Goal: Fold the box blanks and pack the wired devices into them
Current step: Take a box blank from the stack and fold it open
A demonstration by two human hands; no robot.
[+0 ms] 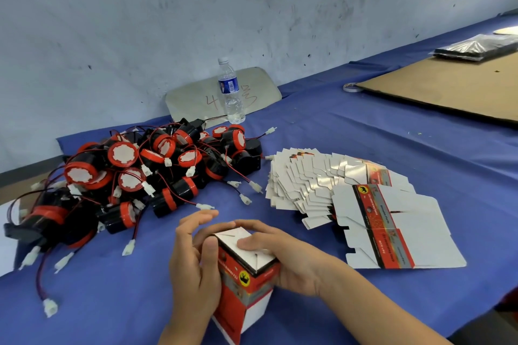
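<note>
Closing end flaps of a folded box (246, 280) on the blue table (350, 148), near edge: left hand (193, 266) curled round its side, right hand (283, 255) gripping, thumb pressing the top flap. Standing upright, long axis vertical, closed end up. Next, probably: tucking flaps home, then reaching for the wired devices (134, 173).

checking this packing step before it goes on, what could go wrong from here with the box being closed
1. Both hands, left hand and right hand, press the end flaps of the box; the flaps may spring open if they are not tucked fully.
2. The wires in the pile of devices are tangled, so pulling one device could drag others off the table edge.
3. The fanned box blanks could slide or scatter if brushed.
</note>
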